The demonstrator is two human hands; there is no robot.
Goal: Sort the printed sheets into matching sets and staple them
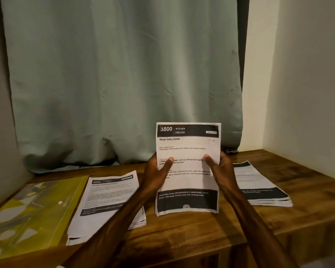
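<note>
Kitchen sheets (pixel 188 182) stand upright in our two hands, over the middle of the table.

The biggest thing we see is a grey-green curtain (pixel 124 74). It hangs behind everything and bunches up where it meets the table. Next to it, on the right, is a pale wall (pixel 298 74). Under us is a brown wooden table (pixel 191 233).

On the table's left end lies a yellow folder (pixel 27 209) with grey and white shapes on it. Just beside the folder lies the left pile (pixel 104 200) of paper. It is flat, with 2652 in a black bar on top, and our left arm crosses over its near corner. On the right side of the table sits the right stack (pixel 259 182). It is thicker, and its edges are a bit fanned out.

The top page of the Kitchen sheets says 3800, KITCHEN and "Wash baby bottle". It has a black bar at the top and another at the bottom. Its bottom edge is down by the table top, but we cannot tell if it touches.

Our left hand (pixel 155 176) grips the left edge and our right hand (pixel 222 171) grips the right edge. The left thumb (pixel 167 163) and the right thumb (pixel 208 161) press flat on the front of the page. The other fingers curl round behind the paper, mostly hidden.
</note>
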